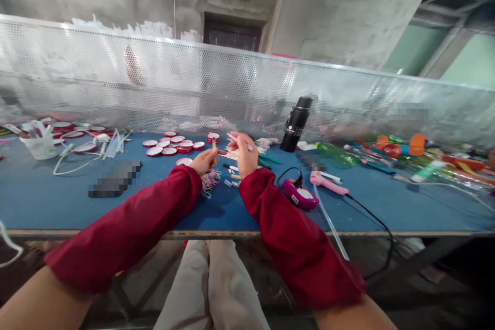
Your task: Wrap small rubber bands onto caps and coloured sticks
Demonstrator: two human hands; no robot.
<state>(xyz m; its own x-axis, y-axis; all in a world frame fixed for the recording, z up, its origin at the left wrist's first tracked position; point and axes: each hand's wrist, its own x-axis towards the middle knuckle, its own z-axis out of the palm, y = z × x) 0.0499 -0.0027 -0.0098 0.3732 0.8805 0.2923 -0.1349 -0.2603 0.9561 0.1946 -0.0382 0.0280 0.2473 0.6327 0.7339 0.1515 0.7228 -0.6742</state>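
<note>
My left hand (207, 161) is closed, with a small short stick (214, 143) pinched upright between thumb and fingers; its tip looks dark. Close by on the right, my right hand (246, 155) is shut around a slim pink pen-like tool (233, 137), which slants up to the left. The two hands are apart, above the blue table. A tangle of thin coloured strings (211, 183) lies just below my left hand. Pale thin sticks (232, 152) are heaped between and behind the hands. Small pen-like pieces (231, 167) lie beside my right wrist.
Red-rimmed round tins (169, 151) spread behind my left hand. A black flask (297, 125) stands at the back right. The pink glue gun (330, 183) and purple power socket (300, 195) trail cords. On the left are a dark blurred slab (115, 179) and white cup (39, 146).
</note>
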